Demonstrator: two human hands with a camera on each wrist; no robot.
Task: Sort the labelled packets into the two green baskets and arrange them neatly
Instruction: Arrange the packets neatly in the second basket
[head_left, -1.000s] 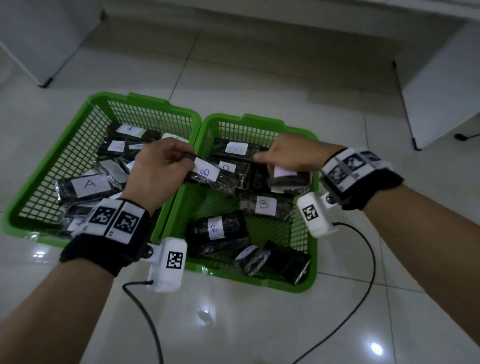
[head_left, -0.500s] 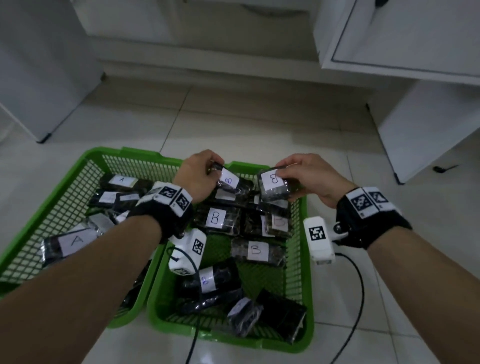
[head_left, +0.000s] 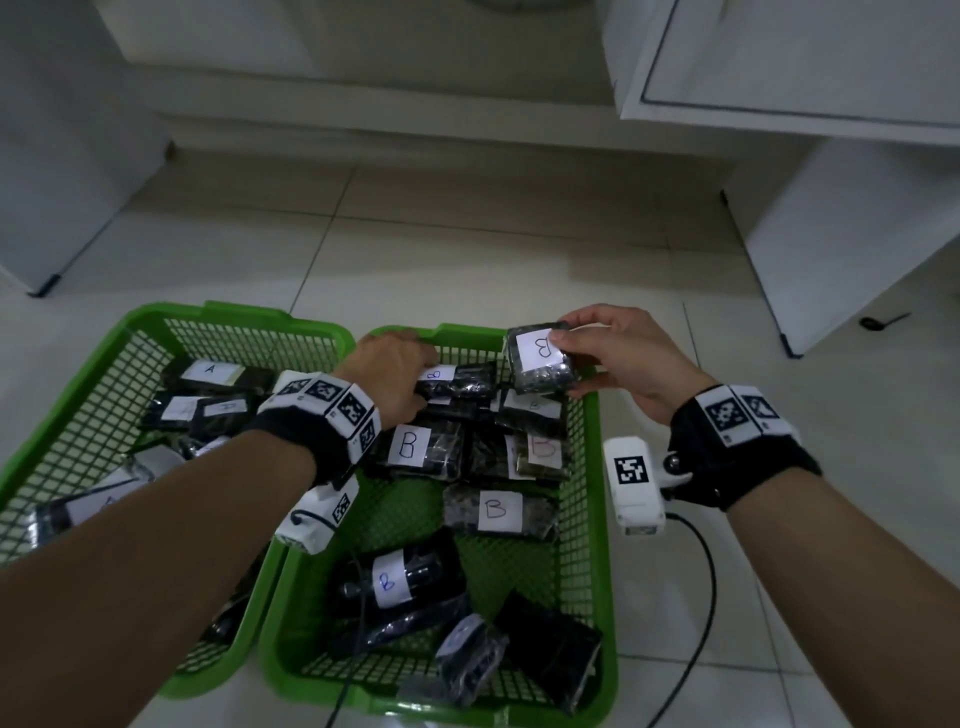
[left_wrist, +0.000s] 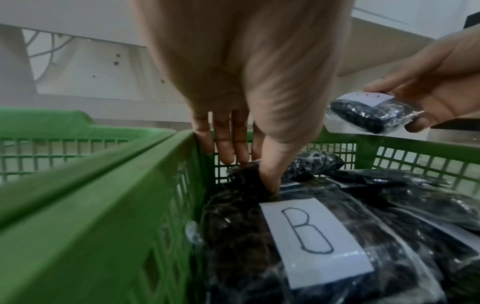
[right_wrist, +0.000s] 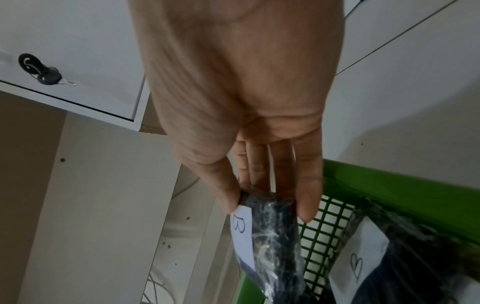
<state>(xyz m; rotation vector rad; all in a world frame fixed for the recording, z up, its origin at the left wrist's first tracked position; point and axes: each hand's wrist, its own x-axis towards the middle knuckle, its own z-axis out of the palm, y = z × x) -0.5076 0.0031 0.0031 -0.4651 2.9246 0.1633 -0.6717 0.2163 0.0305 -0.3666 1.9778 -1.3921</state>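
Pinching a dark packet (head_left: 540, 358) by its edge, the right hand (head_left: 623, 358) holds it above the far right corner of the right green basket (head_left: 602, 571); its white label reads "B". The left hand (head_left: 389, 376) reaches into the same basket at the far wall, thumb and fingers gripping another "B" packet (head_left: 457, 382) (label partly hidden). The left green basket (head_left: 67, 395) holds "A" packets (head_left: 210, 371).

Pale glossy floor tiles (head_left: 467, 249) reflecting dim light; white cabinet (head_left: 810, 62) standing at far right; key (right_wrist: 49, 77) sitting in its door lock.
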